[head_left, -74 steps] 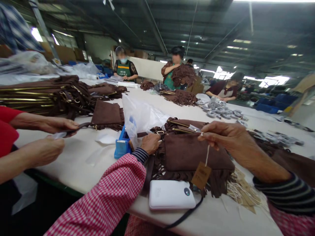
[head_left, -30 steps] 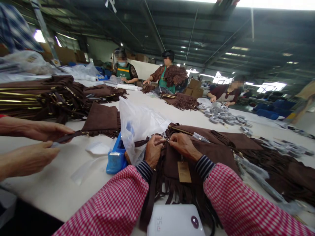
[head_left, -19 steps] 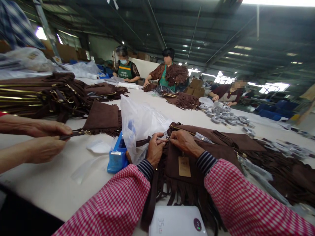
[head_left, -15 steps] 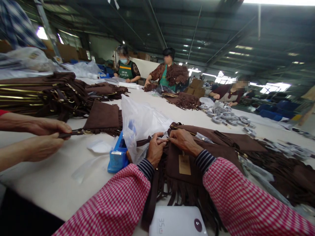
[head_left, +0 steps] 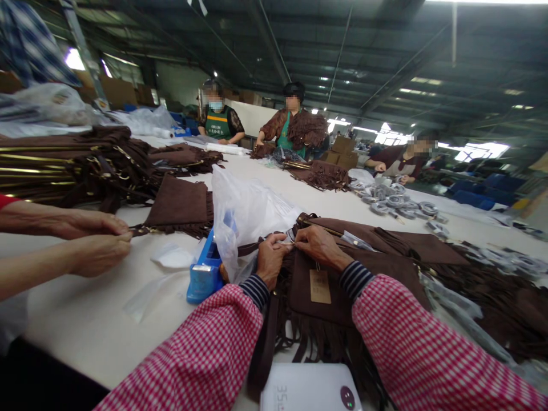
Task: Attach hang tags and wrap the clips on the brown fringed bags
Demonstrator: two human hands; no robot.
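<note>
A brown fringed bag (head_left: pixel 355 285) with a tan paper tag (head_left: pixel 320 286) lies in front of me. At its upper left corner my left hand (head_left: pixel 272 260) and my right hand (head_left: pixel 319 245) nearly meet, fingers pinched on a small metal fitting that is mostly covered by the fingertips. A brown strap (head_left: pixel 263 348) hangs down at the bag's left side. Just left of my left hand are a clear plastic bag (head_left: pixel 235 211) and a blue tape dispenser (head_left: pixel 204 279).
Another person's hands (head_left: pixel 92 242) hold a strap of a second brown bag (head_left: pixel 182 200) at the left. Brown bags are piled at the far left (head_left: pixel 64 165). Grey coils (head_left: pixel 391 197) lie at the right. A white device (head_left: pixel 306 388) sits at the front.
My hands stay almost in place at the fitting. The other person's hands at the left have come closer together and shifted slightly right along the strap.
</note>
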